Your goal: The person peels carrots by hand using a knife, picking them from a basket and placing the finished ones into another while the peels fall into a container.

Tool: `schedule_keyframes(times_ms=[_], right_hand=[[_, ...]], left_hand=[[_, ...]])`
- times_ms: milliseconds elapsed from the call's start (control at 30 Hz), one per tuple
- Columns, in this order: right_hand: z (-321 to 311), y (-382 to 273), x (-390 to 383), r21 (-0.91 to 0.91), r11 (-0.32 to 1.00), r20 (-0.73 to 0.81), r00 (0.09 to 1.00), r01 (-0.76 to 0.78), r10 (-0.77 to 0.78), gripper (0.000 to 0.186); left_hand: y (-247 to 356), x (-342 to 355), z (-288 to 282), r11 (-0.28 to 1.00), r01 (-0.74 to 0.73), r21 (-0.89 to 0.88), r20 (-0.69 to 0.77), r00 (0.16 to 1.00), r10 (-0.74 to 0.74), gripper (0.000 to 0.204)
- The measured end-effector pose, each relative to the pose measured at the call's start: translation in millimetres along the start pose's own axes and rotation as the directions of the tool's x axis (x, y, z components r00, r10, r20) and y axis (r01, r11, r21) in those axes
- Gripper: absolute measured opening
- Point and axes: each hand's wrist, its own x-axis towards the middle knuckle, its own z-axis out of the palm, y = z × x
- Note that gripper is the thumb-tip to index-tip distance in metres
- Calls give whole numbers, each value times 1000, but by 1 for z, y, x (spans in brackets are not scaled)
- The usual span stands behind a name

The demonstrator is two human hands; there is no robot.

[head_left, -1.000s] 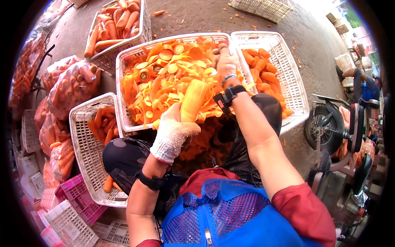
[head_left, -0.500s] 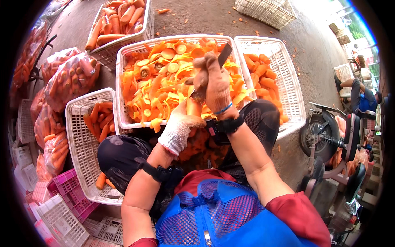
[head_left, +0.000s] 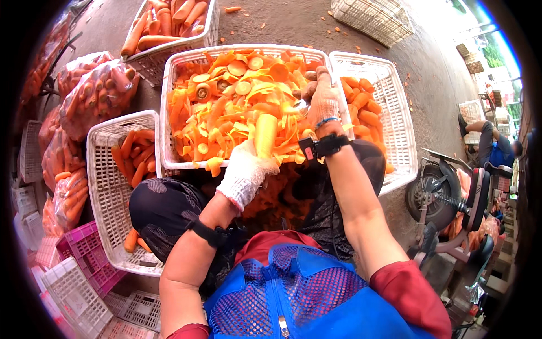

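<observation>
The hands are apart. The left hand (head_left: 246, 174), in a white glove, is clamped round a thick carrot (head_left: 265, 137), which points away over the near side of a white crate (head_left: 165, 113) heaped with peelings (head_left: 217, 121). The right hand (head_left: 324, 103) is over the crate's right side; its grip is unclear.

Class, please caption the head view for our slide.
A gloved left hand holds a carrot over a crate of orange peelings.

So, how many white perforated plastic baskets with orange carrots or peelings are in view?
4: the central peelings basket, right carrot basket, left carrot basket and upper-left carrot basket. More may be hidden.
</observation>
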Motion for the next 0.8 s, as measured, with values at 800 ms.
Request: schedule_keyframes(times_ms=[800], right_hand=[[5,17,-48,428,877,362,930,-221,58,42]], left_hand=[[13,-12,-4,953,-18,-302,126,990,59,67]])
